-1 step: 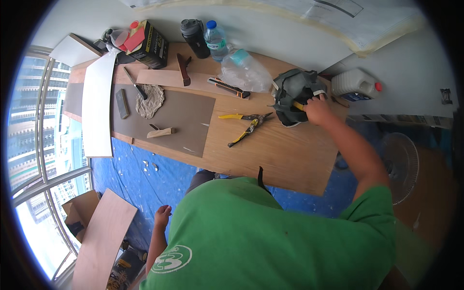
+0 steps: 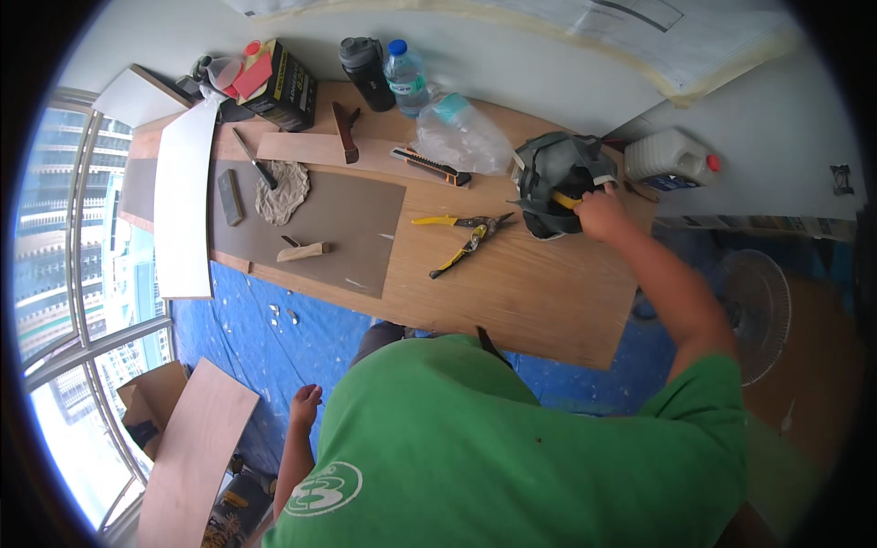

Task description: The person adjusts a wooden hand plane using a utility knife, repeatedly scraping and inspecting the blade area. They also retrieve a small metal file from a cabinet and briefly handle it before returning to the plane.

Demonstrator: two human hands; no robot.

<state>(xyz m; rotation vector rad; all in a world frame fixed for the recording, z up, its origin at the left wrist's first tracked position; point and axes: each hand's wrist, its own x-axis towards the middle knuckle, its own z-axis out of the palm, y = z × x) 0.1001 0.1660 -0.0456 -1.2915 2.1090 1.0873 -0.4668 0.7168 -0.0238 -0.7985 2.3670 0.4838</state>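
My right hand (image 2: 603, 214) reaches into the mouth of a dark grey tool bag (image 2: 546, 163) at the table's right end. Its fingers close on a yellow object (image 2: 566, 199), whose kind is hidden by the bag and hand. Down by my left side hangs my left hand (image 2: 307, 405), its fingers curled, with nothing visible in them. Left of the bag lie yellow-and-black tin snips (image 2: 477, 236), their handles spread. A utility knife (image 2: 431, 167) rests farther back on a thin wood strip.
On the wooden table (image 2: 548, 292) lie a small wooden-handled tool (image 2: 305, 250), a sharpening stone (image 2: 230, 197) and a rag (image 2: 283, 194). A water bottle (image 2: 406, 78), a black shaker (image 2: 366, 73) and a can (image 2: 288, 91) stand behind. A fan (image 2: 756, 315) is at right.
My right hand has shifted very slightly at the bag's mouth, and the yellow object has tilted a little with it. The black strap at my shirt has swung left. All else stays put.
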